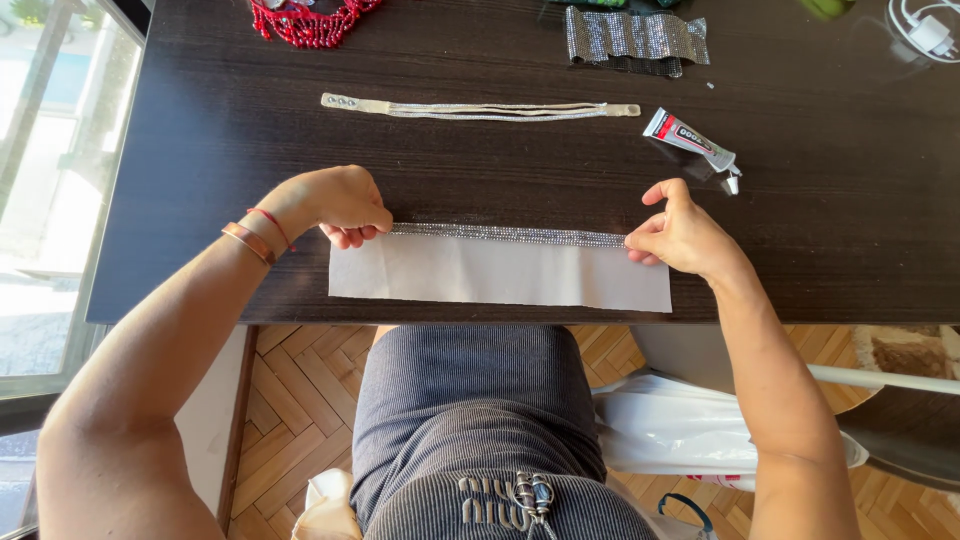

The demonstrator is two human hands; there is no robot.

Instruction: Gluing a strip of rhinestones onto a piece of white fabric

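Hands pinch opposite ends of the rhinestone strip (508, 235) lying along the white sheet's (500, 275) far edge: left hand (335, 203) left end, right hand (680, 232) right end; glue tube (692, 140) lies beyond

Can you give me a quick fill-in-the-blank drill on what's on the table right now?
1. Both hands pinch the ends of a sparkly rhinestone strip lying along the top edge of a white ____ sheet.
2. The glue tube lies nearer the ____ hand.
3. The left hand wears bracelets on its ____.
4. The beaded piece at the table's far edge is ____ in colour.

Missing words: paper; right; wrist; red
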